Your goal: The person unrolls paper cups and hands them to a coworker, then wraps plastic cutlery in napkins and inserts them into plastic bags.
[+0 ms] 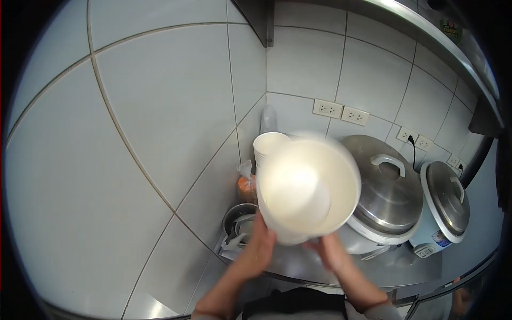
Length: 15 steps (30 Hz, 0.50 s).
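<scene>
A large white round tub (341, 197) is held up in front of me, its open mouth turned toward the camera and its rim blurred. Only the pale inside shows, and no contents can be made out. My left hand (261, 245) grips the tub low on its left side. On the lower right, my right hand (332, 253) presses against it, the fingers partly hidden behind the wall. Just behind the tub stands a stack of white paper cups (269, 143).
Two rice cookers with metal lids, a large one (381, 186) and a smaller pale blue one (440, 218), stand on the steel counter (304, 266) to the right. A metal pot (234, 216) and an orange-filled plastic bag (247, 184) sit left. A steel shelf (410, 26) hangs above.
</scene>
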Tool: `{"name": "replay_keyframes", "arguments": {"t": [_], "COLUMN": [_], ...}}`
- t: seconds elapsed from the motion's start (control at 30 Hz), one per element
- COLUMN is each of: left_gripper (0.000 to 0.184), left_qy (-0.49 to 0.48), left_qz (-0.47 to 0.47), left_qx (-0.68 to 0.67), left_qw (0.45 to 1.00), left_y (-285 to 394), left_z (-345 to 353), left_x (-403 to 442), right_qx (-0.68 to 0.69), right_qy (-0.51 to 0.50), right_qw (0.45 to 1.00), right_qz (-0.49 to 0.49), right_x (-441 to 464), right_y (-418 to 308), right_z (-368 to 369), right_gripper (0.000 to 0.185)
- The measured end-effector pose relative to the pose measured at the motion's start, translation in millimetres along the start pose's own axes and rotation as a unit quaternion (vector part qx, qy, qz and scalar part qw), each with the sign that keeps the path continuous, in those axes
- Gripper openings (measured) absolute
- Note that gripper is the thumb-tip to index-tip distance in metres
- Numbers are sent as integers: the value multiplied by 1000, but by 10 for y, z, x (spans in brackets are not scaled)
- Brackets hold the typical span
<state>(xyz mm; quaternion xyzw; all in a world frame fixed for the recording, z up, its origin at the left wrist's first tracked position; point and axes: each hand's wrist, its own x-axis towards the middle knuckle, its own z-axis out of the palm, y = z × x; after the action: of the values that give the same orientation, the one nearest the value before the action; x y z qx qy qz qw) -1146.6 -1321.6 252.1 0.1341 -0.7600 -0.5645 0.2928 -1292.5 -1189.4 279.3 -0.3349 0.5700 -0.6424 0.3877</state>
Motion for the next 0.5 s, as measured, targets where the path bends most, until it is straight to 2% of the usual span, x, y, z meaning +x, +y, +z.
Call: {"name": "replay_keyframes", "arguments": {"t": [0.03,0.07,0.1,0.17,0.2,0.23,0.33,0.37,0.4,0.43,0.5], "left_gripper": [55,56,58,56,56,56,55,49,46,43,43], "left_qy": [-5,12,32,76,87,97,70,53,44,35,102], "left_qz": [-33,-56,-77,-80,-46,-7,-87,-167,-212,-257,-164], "left_qx": [-13,-60,-107,-132,-104,-76,-82,-33,-67,-100,-157], "left_qw": [999,997,991,985,990,992,990,984,974,961,969], "left_y": [-254,-514,-773,-1276,-1478,-1520,-1502,-1435,-1344,-965,-947], "left_z": [178,379,579,856,933,959,784,606,424,205,-110], "left_x": [-215,-343,-472,-553,-538,-501,-248,-128,-81,70,504], "right_qx": [-2,28,44,48,49,95,51,-5,-2,2,41], "right_qy": [14,45,53,36,28,34,51,18,19,22,23], "right_qw": [1000,995,993,998,998,995,990,998,993,986,970], "right_qz": [6,85,100,9,-39,9,117,62,113,164,239], "right_x": [-127,-303,-376,-218,-178,-191,-153,-91,-139,-213,-346], "right_y": [317,458,725,1696,1961,1714,1190,1344,1472,1430,1460], "right_z": [-52,-18,-70,-430,-540,-443,-397,-526,-666,-708,-776], "right_gripper": [81,76,68,65,64,66,71,75,78,80,82]}}
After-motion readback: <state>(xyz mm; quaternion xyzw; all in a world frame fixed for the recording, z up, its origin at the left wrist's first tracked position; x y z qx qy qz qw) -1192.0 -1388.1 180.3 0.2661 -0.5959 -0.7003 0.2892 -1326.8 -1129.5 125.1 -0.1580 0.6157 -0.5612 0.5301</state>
